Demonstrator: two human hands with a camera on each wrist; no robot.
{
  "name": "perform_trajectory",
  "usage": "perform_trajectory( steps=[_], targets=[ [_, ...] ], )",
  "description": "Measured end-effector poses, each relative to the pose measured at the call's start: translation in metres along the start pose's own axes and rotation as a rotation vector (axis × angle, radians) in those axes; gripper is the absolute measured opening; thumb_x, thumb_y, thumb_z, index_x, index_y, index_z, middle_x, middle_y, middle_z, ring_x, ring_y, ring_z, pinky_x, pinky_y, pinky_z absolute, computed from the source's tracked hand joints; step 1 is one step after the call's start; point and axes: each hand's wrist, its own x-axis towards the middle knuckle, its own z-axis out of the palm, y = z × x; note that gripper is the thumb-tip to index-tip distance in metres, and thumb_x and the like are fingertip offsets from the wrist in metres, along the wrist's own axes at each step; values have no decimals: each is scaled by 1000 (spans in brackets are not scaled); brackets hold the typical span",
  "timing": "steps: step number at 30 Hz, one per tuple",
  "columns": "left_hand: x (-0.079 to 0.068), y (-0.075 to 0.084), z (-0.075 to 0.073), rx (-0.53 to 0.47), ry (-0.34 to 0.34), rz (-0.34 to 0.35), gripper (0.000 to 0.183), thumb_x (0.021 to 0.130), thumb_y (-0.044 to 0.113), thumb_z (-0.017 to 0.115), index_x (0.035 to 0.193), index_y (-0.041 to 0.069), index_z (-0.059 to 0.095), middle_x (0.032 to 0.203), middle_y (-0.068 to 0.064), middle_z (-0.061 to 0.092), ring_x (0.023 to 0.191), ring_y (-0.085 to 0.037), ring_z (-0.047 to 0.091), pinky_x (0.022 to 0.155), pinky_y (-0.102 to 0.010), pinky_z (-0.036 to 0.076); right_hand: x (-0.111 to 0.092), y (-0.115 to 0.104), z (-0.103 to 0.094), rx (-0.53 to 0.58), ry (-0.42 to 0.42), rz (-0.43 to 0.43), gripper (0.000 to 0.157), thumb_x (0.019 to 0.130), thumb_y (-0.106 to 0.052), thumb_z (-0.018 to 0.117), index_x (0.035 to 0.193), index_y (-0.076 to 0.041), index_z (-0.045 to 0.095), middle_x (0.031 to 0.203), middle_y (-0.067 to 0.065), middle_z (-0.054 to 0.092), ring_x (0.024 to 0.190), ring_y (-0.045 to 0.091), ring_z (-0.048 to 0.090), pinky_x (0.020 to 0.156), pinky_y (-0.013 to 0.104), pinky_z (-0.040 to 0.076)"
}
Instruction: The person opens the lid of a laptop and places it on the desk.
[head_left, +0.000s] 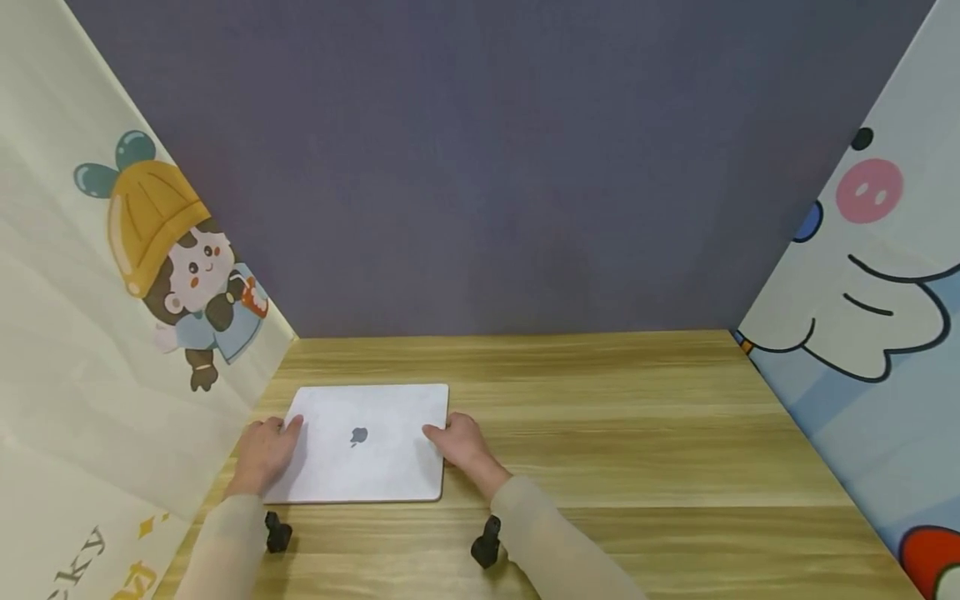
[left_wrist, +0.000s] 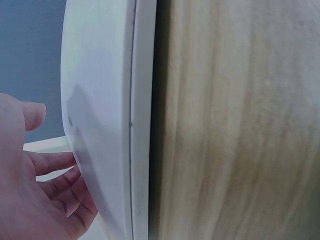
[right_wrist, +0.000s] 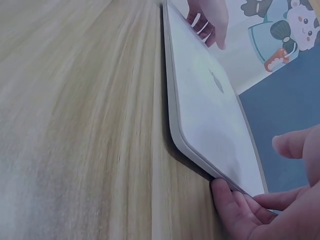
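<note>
A closed silver laptop (head_left: 322,454) with a dark apple logo (head_left: 359,437) lies flat on the wooden table, lid up. My left hand (head_left: 262,454) is at its left edge. In the left wrist view, the fingers (left_wrist: 52,162) touch the side of the laptop (left_wrist: 100,65), while the thumb stands apart from it. At the opposite edge is my right hand (head_left: 467,446). The right wrist view has its fingertips (right_wrist: 227,197) against the lower side of the laptop (right_wrist: 205,110), and its thumb is raised above the lid.
The wooden table (head_left: 637,433) extends to the right of the laptop. A dark grey-blue panel (head_left: 510,167) stands behind it. Printed cartoon sheets flank the table, a cream one (head_left: 60,333) close to my left hand and a blue-white one (head_left: 825,333). Black devices (head_left: 487,542) sit at both wrists.
</note>
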Motion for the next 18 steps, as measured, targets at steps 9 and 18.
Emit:
perform_trajectory(
  steps=[9, 18],
  targets=[
    [4, 3, 2, -12, 10, -49, 77, 108, 46, 28, 135, -24, 40, 131, -47, 40, 124, -59, 39, 108, -66, 32, 0, -5, 1, 43, 15, 63, 35, 93, -29, 70, 73, -11, 48, 68, 3, 51, 48, 12, 48, 48, 27, 51],
    [8, 6, 7, -69, 22, -139, 73, 108, 45, 33, 138, -21, 38, 129, -42, 39, 122, -55, 40, 107, -65, 34, 2, -7, 2, 74, 32, 90, 27, 92, -26, 70, 85, -4, 56, 78, 7, 53, 61, 17, 56, 51, 30, 56]
  ],
)
